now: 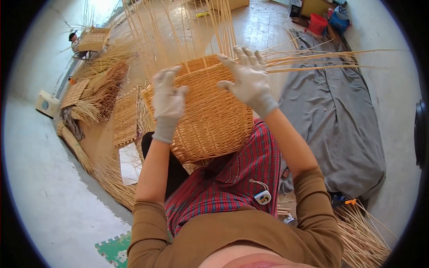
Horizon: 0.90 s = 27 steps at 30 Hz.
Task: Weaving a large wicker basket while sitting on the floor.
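A half-woven golden wicker basket (210,129) rests on my lap, with long upright stakes (219,27) rising from its top and more strands (313,57) sticking out to the right. My left hand (169,98), in a pale glove, is at the basket's upper left, fingers slightly bent and thumb apart. My right hand (248,78), also gloved, is raised at the upper right edge, fingers spread, over the stakes. Whether either touches the weave is hard to tell. A small white-and-blue round-cornered object on a cord (262,196) lies on my plaid skirt.
Woven panels (125,118) and straw bundles (98,111) lie at left. A co-worker (76,44) sits beside another basket (93,39) at back left. A grey cloth (339,134) covers the right side. A red bucket (316,24) stands at back right, straw (359,236) at lower right.
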Tool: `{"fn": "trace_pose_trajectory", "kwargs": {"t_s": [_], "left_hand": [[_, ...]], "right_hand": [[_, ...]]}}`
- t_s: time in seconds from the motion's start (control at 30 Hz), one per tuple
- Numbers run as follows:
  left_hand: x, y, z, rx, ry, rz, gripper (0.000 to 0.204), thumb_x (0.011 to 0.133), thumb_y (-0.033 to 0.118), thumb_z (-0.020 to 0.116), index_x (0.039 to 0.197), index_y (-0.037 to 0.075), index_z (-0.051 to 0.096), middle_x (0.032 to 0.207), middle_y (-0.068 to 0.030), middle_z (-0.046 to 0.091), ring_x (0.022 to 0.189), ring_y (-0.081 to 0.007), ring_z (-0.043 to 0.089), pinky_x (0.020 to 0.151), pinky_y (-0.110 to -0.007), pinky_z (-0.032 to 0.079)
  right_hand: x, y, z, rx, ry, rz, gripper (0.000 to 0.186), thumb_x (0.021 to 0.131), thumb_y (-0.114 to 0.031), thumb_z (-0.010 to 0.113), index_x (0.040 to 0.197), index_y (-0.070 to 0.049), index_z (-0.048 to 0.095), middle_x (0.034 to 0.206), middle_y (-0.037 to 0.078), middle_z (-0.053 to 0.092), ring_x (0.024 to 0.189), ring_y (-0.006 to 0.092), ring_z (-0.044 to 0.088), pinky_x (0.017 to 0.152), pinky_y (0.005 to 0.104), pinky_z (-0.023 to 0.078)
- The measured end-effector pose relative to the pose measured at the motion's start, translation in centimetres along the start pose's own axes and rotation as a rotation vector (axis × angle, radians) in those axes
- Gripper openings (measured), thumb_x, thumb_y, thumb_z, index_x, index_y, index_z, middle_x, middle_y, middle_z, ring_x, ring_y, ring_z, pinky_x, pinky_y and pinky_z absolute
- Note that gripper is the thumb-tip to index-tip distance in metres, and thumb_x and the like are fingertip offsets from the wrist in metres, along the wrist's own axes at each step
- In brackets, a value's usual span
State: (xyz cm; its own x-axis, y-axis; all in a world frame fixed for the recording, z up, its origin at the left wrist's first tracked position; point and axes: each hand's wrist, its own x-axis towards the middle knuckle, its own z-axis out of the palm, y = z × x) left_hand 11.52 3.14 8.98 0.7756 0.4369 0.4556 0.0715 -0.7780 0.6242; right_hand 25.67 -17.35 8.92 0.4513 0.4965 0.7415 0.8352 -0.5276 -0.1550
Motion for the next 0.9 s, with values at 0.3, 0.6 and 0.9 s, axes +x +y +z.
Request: {"fn": "trace_pose_trajectory", "kwargs": {"t_s": [0.3, 0.6, 0.9], "left_hand": [[-1.0, -6.9, -7.8, 0.289, -0.030, -0.034, 0.062, 0.078, 0.008, 0.079, 0.136, 0.016, 0.059, 0.133, -0.0087, 0.058, 0.112, -0.0278, 0.063, 0.095, -0.036, 0.052], [3.5, -9.6, -8.0, 0.237, -0.121, -0.130, 0.055, 0.087, 0.002, 0.070, 0.138, 0.017, 0.059, 0.128, -0.0046, 0.057, 0.103, -0.0230, 0.066, 0.088, -0.036, 0.054], [3.6, -10.0, -8.3, 0.041, -0.079, -0.138, 0.050, 0.089, -0.002, 0.070, 0.136, 0.006, 0.054, 0.123, -0.0056, 0.056, 0.109, -0.0170, 0.061, 0.092, -0.030, 0.054]], "right_hand": [[2.7, -2.5, 2.8, -0.255, -0.482, 0.084, 0.083, 0.070, -0.081, 0.066, 0.131, -0.025, 0.063, 0.120, 0.008, 0.069, 0.128, 0.0283, 0.056, 0.123, 0.0559, 0.011], [4.5, -2.7, 5.8, -0.360, -0.312, 0.081, 0.097, 0.068, -0.079, 0.071, 0.148, -0.027, 0.050, 0.149, 0.012, 0.051, 0.142, 0.0293, 0.042, 0.123, 0.0523, 0.016], [-0.9, -7.5, 0.5, 0.039, -0.270, -0.084, 0.075, 0.080, -0.025, 0.077, 0.149, -0.018, 0.047, 0.142, 0.018, 0.055, 0.136, 0.0362, 0.047, 0.111, 0.0504, 0.040]]}}
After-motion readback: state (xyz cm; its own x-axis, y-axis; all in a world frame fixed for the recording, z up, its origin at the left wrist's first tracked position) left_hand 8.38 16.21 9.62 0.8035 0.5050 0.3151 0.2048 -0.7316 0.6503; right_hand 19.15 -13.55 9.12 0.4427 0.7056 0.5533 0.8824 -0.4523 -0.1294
